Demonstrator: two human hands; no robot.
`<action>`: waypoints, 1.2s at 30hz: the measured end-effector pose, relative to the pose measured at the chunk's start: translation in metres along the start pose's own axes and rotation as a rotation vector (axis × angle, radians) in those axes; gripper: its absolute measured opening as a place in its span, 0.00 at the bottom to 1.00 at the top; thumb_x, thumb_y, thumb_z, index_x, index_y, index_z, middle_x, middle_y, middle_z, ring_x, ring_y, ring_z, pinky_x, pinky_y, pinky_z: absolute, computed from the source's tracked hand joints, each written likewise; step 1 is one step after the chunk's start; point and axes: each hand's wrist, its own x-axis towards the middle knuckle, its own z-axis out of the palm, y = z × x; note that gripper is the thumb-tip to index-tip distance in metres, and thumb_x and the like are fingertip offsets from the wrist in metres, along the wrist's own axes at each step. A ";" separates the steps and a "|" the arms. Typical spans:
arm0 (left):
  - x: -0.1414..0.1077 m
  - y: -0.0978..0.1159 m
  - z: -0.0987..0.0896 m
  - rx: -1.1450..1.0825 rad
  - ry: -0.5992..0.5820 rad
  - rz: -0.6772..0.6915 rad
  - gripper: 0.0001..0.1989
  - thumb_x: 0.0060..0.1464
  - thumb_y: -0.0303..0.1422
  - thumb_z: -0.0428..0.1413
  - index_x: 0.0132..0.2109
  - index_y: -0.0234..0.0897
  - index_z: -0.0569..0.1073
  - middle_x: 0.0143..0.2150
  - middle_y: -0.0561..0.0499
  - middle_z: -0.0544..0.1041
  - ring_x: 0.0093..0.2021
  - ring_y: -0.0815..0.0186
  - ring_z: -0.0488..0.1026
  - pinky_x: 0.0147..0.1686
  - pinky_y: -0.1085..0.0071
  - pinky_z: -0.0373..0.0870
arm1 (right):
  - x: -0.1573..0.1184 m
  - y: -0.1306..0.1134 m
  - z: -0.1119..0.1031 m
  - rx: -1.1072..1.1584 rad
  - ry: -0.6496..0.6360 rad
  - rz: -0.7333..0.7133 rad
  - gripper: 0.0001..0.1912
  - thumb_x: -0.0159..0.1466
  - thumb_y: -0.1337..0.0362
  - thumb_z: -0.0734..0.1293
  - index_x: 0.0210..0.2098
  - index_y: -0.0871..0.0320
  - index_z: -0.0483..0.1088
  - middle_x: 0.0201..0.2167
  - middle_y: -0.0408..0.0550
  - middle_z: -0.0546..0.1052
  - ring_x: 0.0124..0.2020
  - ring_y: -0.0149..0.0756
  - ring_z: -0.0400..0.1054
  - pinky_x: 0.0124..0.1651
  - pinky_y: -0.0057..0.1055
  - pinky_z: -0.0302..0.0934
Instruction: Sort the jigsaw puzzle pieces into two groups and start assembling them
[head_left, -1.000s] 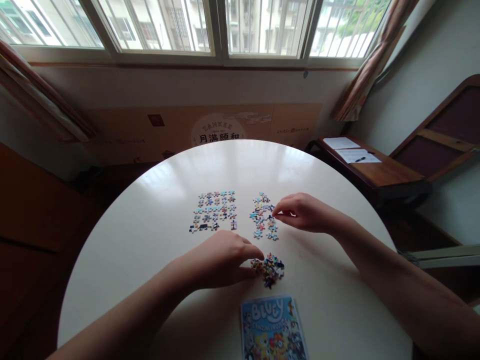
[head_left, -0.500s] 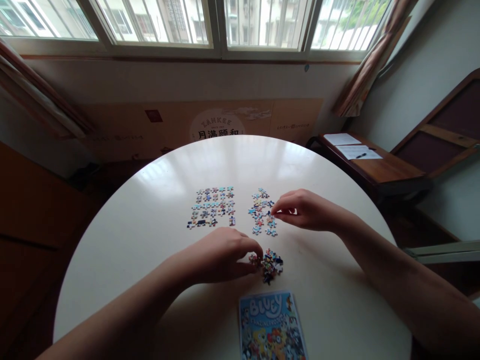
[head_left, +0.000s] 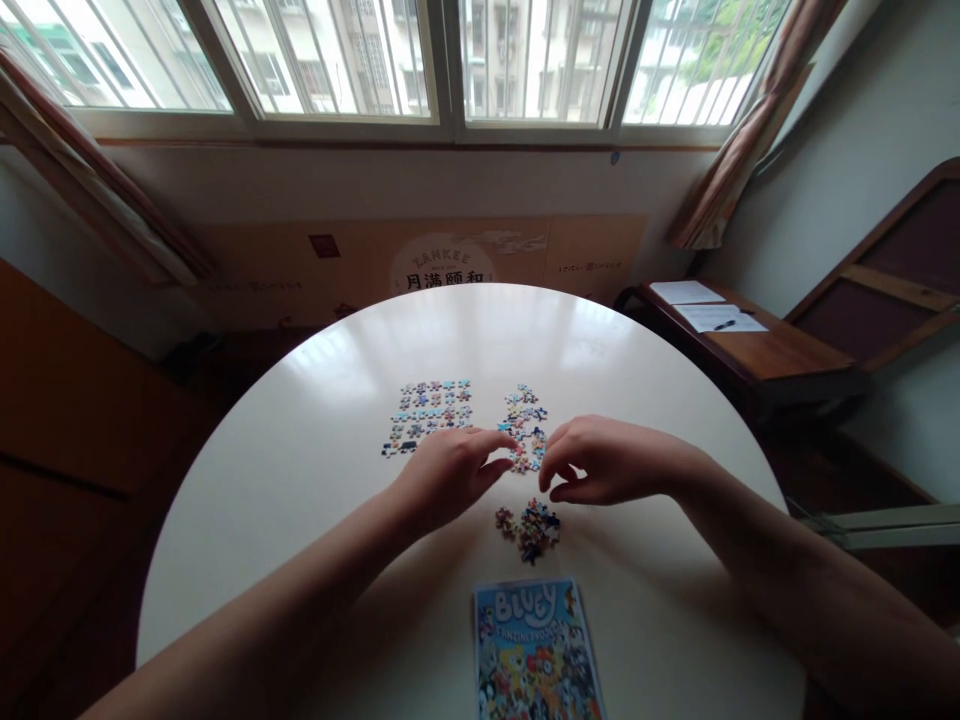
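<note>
Loose puzzle pieces lie on the round white table (head_left: 247, 500) in three groups. Spaced rows of pieces (head_left: 421, 400) are at the left, partly hidden by my left hand (head_left: 450, 470). Its thumb and index finger are apart, tips at the left edge of the middle cluster (head_left: 523, 412). My right hand (head_left: 592, 462) hovers to the right of that cluster, fingers curled down, with a gap to the thumb and no piece visible between them. Just below its fingertips is a denser, darker pile (head_left: 534, 530), with a few pieces (head_left: 505, 520) beside it.
A blue illustrated "Bluey" sheet or box (head_left: 536, 650) lies at the near side of the table. Beyond the right edge stands a wooden side table (head_left: 806, 340) with papers (head_left: 720, 318) and a pen. Windows and a printed cardboard panel (head_left: 600, 240) are at the back.
My left hand has left the small pieces beside the dark pile and moved up to the middle cluster. My right hand has come down, nearer to the dark pile. The view has shifted slightly.
</note>
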 end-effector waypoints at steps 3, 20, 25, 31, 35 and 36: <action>-0.003 0.001 -0.013 -0.025 -0.017 0.080 0.08 0.64 0.34 0.56 0.44 0.41 0.80 0.38 0.52 0.83 0.34 0.66 0.79 0.37 0.69 0.73 | 0.003 -0.002 0.004 -0.024 -0.005 0.014 0.09 0.62 0.68 0.69 0.42 0.54 0.79 0.28 0.41 0.75 0.30 0.30 0.68 0.36 0.28 0.59; -0.005 0.000 -0.014 0.007 -0.050 0.139 0.10 0.65 0.35 0.54 0.43 0.41 0.80 0.36 0.52 0.83 0.34 0.65 0.79 0.35 0.70 0.73 | 0.006 -0.014 0.015 -0.153 -0.033 0.076 0.05 0.62 0.65 0.68 0.36 0.54 0.77 0.26 0.41 0.76 0.28 0.31 0.67 0.33 0.28 0.54; -0.005 0.000 -0.015 0.008 -0.110 0.119 0.10 0.64 0.35 0.54 0.44 0.41 0.80 0.36 0.51 0.83 0.34 0.65 0.79 0.35 0.69 0.72 | 0.009 -0.016 0.017 -0.145 -0.033 0.107 0.05 0.60 0.66 0.68 0.35 0.55 0.76 0.26 0.41 0.76 0.28 0.31 0.66 0.33 0.29 0.54; -0.007 -0.002 -0.016 -0.001 -0.207 0.150 0.07 0.60 0.34 0.57 0.41 0.43 0.81 0.32 0.52 0.81 0.30 0.66 0.77 0.31 0.70 0.68 | 0.010 -0.010 0.015 -0.028 -0.106 0.127 0.05 0.61 0.65 0.69 0.37 0.55 0.77 0.27 0.42 0.77 0.28 0.30 0.67 0.32 0.28 0.56; -0.007 -0.002 -0.016 -0.004 -0.215 0.155 0.07 0.60 0.34 0.57 0.42 0.42 0.81 0.33 0.52 0.82 0.31 0.65 0.77 0.32 0.70 0.68 | 0.011 -0.002 0.012 0.110 -0.166 0.106 0.04 0.62 0.66 0.70 0.37 0.57 0.77 0.26 0.40 0.75 0.27 0.28 0.67 0.32 0.26 0.58; -0.007 -0.003 -0.017 -0.005 -0.216 0.154 0.07 0.60 0.34 0.57 0.42 0.42 0.81 0.34 0.52 0.82 0.32 0.65 0.77 0.33 0.70 0.68 | 0.011 0.000 0.010 0.166 -0.191 0.099 0.04 0.62 0.66 0.70 0.37 0.58 0.77 0.25 0.40 0.74 0.27 0.28 0.67 0.32 0.26 0.58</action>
